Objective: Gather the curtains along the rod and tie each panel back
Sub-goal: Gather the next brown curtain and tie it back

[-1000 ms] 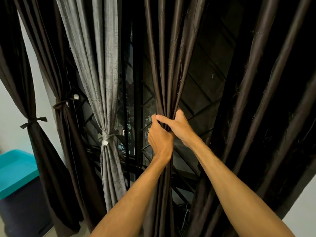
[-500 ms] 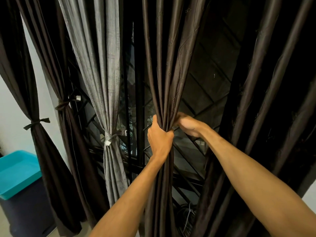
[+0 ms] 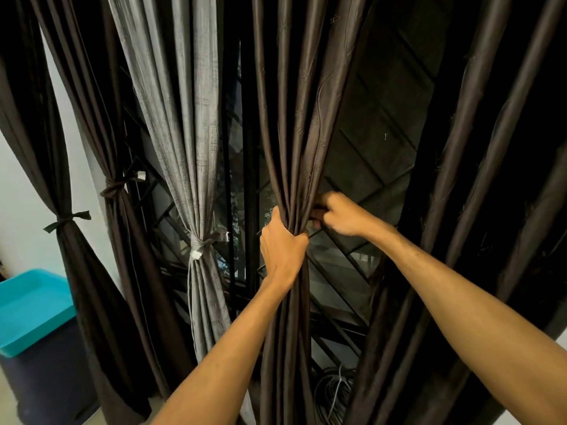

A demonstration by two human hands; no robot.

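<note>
A dark brown curtain panel (image 3: 291,133) hangs in the middle, bunched into narrow folds. My left hand (image 3: 283,253) grips the bunch from the front at waist height. My right hand (image 3: 339,213) sits just right of the bunch, fingers curled against its back edge; whether they pinch cloth or a tie is hidden. To the left hang a grey panel (image 3: 187,118) bound with a pale tie (image 3: 199,246) and two dark panels bound with dark ties (image 3: 115,187) (image 3: 66,219). A wide dark panel (image 3: 478,179) hangs loose on the right.
Behind the curtains is a window with a black diagonal metal grille (image 3: 362,167). A teal-lidded dark bin (image 3: 30,308) stands at the lower left by the white wall. Coiled cables (image 3: 334,391) lie on the floor behind the held panel.
My right hand came off the front of the bunch and went round its right side, behind the folds. My left hand kept its grip. The view shifted slightly left.
</note>
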